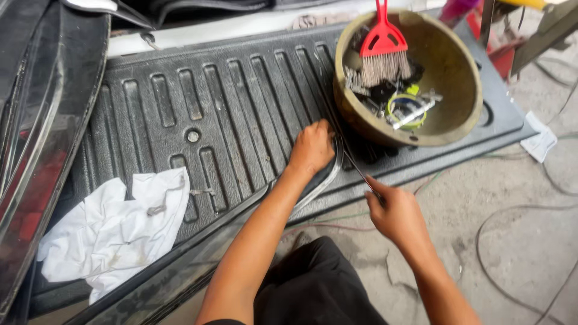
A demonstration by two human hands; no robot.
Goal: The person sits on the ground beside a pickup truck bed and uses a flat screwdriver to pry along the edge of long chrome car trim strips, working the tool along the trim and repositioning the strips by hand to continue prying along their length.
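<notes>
While the left hand presses down with its fingers curled, a thin dark strip runs right under the fingertips. The strip bends around the far side of that hand and curves back along the wrist. I cannot tell if the fingers wrap all the way around it or only push on it.

The right hand is closed into a loose fist. A thin dark rod sticks out of the top of the fist and points up toward the left hand's fingers. Its tip comes close to the strip.

Both hands work on a black ribbed tray.

Just past the fingers of the left hand sits a round tan bowl. Inside it are a red brush with pale bristles, a yellow-green ring, and a pile of small dark and shiny bits.

Far off to the left side of the fingers lies a crumpled white cloth.
</notes>
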